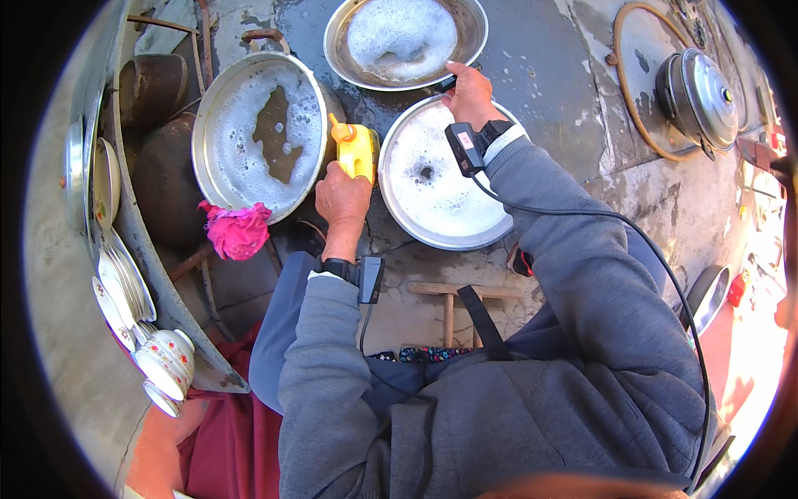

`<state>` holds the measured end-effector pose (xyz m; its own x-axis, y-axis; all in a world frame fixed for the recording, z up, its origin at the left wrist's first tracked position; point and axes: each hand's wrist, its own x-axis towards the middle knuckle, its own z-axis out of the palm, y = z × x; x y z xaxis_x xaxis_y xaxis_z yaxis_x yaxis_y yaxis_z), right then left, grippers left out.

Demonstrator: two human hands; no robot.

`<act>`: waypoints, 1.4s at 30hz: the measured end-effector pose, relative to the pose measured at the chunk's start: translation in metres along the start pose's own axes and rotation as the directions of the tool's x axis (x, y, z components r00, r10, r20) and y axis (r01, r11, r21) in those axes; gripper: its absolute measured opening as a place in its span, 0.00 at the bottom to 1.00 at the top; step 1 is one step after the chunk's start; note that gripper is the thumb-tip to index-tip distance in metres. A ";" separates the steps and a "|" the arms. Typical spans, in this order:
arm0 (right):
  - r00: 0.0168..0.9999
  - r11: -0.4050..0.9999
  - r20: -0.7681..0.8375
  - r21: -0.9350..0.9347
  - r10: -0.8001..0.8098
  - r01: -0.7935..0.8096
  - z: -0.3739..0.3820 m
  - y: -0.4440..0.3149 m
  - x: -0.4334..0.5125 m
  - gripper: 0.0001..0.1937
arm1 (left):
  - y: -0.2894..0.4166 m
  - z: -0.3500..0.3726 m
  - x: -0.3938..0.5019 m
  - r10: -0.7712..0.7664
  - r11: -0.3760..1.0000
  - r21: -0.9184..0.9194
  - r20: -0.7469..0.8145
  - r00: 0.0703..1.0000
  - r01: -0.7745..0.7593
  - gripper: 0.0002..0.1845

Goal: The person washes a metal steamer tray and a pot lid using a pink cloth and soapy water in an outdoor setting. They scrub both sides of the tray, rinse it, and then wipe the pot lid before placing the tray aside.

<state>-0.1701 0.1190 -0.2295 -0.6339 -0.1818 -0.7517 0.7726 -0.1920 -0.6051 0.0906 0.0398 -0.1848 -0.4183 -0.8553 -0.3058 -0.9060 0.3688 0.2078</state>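
My left hand [343, 198] is closed around the yellow plastic jug [356, 156], which has an orange spout cap and stands between two basins. My right hand [472, 93] grips the dark handle [446, 84] at the near rim of a wide metal pan [336, 47] with foamy suds in it. Below that hand, a round metal basin [430, 240] is covered in white foam with a small dark gap. To the left, a deep aluminium pot [206, 181] holds foamy, murky water. A pink cloth [237, 231] hangs over its near rim.
Stacked plates [121, 284] and patterned bowls [165, 358] rest on a ledge at left. A lidded metal pot [707, 96] stands at right beside a brown hoop [617, 37]. A small wooden stool [464, 289] is between my legs. The concrete floor [530, 56] is wet.
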 end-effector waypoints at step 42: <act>0.994 0.992 -0.014 -0.063 -0.108 0.107 -0.021 -0.056 -0.002 0.09 | -0.008 0.020 0.004 0.035 0.999 0.005 -0.034 0.999 -0.035 0.16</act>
<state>-0.2114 0.1503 -0.1993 -0.7133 -0.1462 -0.6855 0.7009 -0.1492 -0.6975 0.0947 0.0404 -0.2062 -0.4476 -0.8537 -0.2663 -0.8910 0.4005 0.2137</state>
